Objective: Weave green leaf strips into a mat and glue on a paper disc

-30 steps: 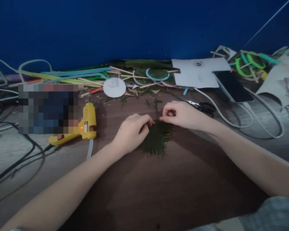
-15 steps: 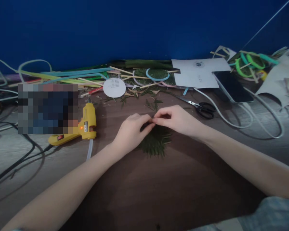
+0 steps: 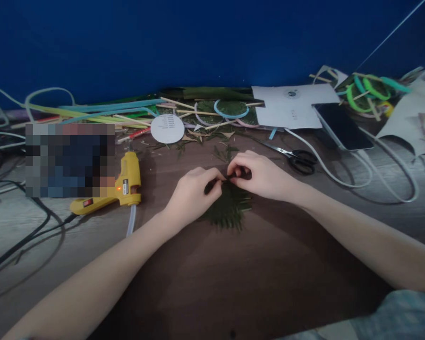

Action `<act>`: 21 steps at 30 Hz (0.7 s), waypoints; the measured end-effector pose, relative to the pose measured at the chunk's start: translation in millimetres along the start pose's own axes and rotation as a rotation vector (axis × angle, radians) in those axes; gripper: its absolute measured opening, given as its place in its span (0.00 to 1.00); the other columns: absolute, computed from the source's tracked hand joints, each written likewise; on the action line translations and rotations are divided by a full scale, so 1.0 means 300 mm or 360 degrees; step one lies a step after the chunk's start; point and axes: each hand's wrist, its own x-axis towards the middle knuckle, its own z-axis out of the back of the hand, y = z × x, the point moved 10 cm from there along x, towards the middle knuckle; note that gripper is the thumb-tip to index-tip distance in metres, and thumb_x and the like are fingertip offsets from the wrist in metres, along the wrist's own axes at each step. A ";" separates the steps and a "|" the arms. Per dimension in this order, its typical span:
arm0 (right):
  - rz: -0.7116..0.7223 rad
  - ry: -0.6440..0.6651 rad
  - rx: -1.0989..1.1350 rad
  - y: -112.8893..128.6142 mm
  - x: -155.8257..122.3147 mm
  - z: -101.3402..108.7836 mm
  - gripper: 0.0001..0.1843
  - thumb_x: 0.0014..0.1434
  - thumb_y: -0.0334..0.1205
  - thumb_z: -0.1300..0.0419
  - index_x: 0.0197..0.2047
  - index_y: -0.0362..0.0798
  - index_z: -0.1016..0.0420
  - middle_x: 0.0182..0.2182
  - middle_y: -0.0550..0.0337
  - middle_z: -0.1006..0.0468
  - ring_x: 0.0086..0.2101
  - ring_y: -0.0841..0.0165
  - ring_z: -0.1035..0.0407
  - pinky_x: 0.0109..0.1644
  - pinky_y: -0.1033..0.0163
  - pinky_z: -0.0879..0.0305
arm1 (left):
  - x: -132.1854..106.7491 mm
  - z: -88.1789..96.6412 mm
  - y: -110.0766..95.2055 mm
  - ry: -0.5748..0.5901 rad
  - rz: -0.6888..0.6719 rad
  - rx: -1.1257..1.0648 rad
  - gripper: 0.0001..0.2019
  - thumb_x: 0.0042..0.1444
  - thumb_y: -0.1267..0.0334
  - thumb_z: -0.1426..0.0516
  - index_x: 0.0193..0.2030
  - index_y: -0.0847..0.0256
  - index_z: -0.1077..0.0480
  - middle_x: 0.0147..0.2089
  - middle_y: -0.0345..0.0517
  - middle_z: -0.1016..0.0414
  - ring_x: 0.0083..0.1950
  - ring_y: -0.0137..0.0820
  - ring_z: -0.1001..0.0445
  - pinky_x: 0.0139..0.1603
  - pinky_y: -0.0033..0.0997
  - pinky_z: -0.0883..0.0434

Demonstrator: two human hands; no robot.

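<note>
Two bare hands of mine, close together mid-table. Left hand (image 3: 194,191): thumb and forefinger nearly closed in a pinch at the far end of a dark green frond (image 3: 230,210), other fingers curled. Right hand (image 3: 262,174): just right of it, thumb and forefinger bent in, tips almost meeting at that same end; too dark and small there to tell whether I have hold of anything with it. Frond lies on the brown table (image 3: 233,278), partly under my hands, its fringed end toward the near side.

Left of my left hand: yellow glue gun (image 3: 130,174), orange light lit, clear glue stick (image 3: 131,220) poking out its near end. Far right of my hands: scissors (image 3: 301,162) with black handles, then a phone (image 3: 343,125) partly over a white sheet (image 3: 286,106). White cable (image 3: 311,146) loops near the phone. Far side, center: round white card (image 3: 167,129) with print, light-blue ring (image 3: 217,109), thin wooden sticks (image 3: 201,113), green scraps (image 3: 200,137). Blue backdrop (image 3: 198,42) behind everything.
</note>
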 end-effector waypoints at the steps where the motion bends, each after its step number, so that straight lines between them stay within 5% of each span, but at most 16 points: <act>1: 0.0012 0.0007 -0.0021 0.003 -0.001 -0.001 0.03 0.49 0.31 0.43 0.30 0.48 0.32 0.26 0.60 0.32 0.33 0.67 0.39 0.37 0.62 0.43 | 0.000 0.001 0.000 0.0004 0.0007 -0.0001 0.07 0.54 0.68 0.49 0.35 0.59 0.29 0.31 0.42 0.27 0.34 0.32 0.29 0.36 0.30 0.34; 21: -0.0091 0.0083 0.0143 -0.014 -0.004 -0.010 0.05 0.46 0.28 0.45 0.29 0.46 0.32 0.24 0.62 0.34 0.30 0.70 0.40 0.34 0.65 0.45 | 0.003 -0.001 0.021 0.0035 0.0068 -0.0134 0.07 0.54 0.67 0.48 0.35 0.59 0.29 0.34 0.41 0.25 0.36 0.30 0.28 0.39 0.29 0.34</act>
